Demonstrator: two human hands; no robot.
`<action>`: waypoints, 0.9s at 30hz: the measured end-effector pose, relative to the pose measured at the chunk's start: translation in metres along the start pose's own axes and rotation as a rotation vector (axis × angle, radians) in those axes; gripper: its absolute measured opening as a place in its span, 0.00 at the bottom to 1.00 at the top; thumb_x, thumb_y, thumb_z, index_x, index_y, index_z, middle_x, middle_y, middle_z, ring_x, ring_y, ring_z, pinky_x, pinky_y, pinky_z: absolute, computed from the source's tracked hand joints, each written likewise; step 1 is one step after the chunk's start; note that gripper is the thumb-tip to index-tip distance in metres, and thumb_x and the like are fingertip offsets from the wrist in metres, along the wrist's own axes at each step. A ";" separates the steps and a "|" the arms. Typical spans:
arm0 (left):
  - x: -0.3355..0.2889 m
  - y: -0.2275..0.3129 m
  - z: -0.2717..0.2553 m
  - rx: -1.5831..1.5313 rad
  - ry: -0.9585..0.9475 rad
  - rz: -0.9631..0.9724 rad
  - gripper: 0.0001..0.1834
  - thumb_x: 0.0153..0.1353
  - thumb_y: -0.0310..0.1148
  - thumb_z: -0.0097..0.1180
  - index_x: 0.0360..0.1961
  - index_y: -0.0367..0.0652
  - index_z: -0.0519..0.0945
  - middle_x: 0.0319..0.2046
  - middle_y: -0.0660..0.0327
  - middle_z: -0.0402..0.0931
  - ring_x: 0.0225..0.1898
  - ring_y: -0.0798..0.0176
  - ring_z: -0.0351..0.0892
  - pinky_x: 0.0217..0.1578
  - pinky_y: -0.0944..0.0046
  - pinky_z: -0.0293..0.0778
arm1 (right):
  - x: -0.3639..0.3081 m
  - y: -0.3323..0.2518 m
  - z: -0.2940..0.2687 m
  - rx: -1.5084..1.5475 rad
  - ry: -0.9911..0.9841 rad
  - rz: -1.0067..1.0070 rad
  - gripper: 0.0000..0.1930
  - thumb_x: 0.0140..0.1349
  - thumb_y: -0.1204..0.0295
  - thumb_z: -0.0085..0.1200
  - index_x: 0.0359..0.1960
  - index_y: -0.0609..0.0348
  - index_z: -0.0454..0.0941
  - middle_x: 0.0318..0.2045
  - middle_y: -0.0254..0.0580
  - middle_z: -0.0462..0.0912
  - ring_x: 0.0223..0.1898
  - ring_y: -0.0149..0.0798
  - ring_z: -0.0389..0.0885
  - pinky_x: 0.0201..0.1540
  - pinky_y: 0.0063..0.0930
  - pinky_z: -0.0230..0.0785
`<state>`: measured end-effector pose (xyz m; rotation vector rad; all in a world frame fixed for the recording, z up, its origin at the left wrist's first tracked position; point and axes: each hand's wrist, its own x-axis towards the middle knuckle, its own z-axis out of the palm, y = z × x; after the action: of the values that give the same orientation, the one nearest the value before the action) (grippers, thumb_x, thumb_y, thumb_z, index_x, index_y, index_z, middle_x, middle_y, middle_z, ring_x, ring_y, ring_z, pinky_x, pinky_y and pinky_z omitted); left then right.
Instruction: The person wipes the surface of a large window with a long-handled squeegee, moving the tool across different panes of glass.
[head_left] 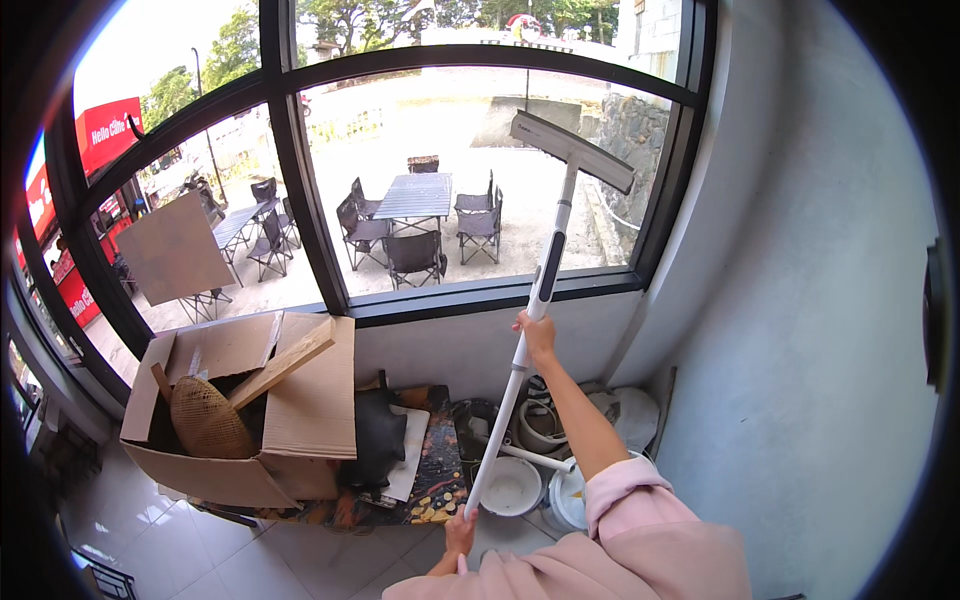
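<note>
A long white window squeegee (546, 270) slants up from the lower middle toward the window pane (470, 110). Its wide grey head (572, 150) is in front of the right part of the glass; whether it touches I cannot tell. My right hand (537, 335) is wrapped round the middle of the pole, just below the dark oval inset. Lower down, my left hand (460, 535) grips the pole's bottom end. The right arm reaches forward, its pink sleeve folded back near the elbow.
Left of the pole, an open cardboard box (310, 400) holds a wooden board (285, 362) and a woven basket (208, 418). A white basin (512, 487) and a lidded bucket (568, 497) stand below my right arm. Black frames (480, 305) edge the glass; a pale wall (800, 330) rises at right.
</note>
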<state>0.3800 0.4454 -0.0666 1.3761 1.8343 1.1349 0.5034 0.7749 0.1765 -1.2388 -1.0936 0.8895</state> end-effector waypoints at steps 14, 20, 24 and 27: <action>0.046 0.056 0.023 0.283 0.168 0.071 0.22 0.57 0.50 0.47 0.25 0.39 0.70 0.18 0.46 0.72 0.22 0.42 0.73 0.21 0.49 0.65 | 0.004 0.020 -0.032 0.166 -0.143 0.126 0.29 0.62 0.61 0.43 0.58 0.50 0.43 0.30 0.42 0.70 0.20 0.33 0.74 0.22 0.31 0.72; 0.065 0.028 0.032 0.234 0.213 0.015 0.23 0.56 0.53 0.48 0.24 0.41 0.69 0.16 0.47 0.72 0.21 0.42 0.72 0.21 0.49 0.64 | 0.034 0.048 -0.017 0.193 -0.284 0.181 0.30 0.63 0.66 0.38 0.60 0.44 0.32 0.25 0.40 0.67 0.15 0.33 0.71 0.17 0.29 0.71; 0.050 0.006 0.018 0.326 0.208 -0.081 0.22 0.56 0.52 0.48 0.25 0.41 0.69 0.17 0.47 0.71 0.22 0.42 0.72 0.22 0.48 0.64 | 0.019 0.083 0.007 0.196 -0.391 0.231 0.30 0.63 0.66 0.38 0.58 0.42 0.31 0.27 0.41 0.66 0.16 0.34 0.71 0.17 0.30 0.71; 0.032 -0.024 -0.003 0.280 0.258 -0.065 0.22 0.56 0.51 0.49 0.27 0.40 0.70 0.18 0.46 0.71 0.23 0.41 0.72 0.23 0.48 0.65 | -0.014 0.106 0.033 0.216 -0.465 0.286 0.29 0.64 0.65 0.37 0.58 0.42 0.31 0.29 0.42 0.65 0.18 0.34 0.71 0.19 0.31 0.71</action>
<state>0.3562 0.4728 -0.0848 1.3575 2.2777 1.0942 0.4731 0.7853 0.0697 -1.0461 -1.1554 1.5289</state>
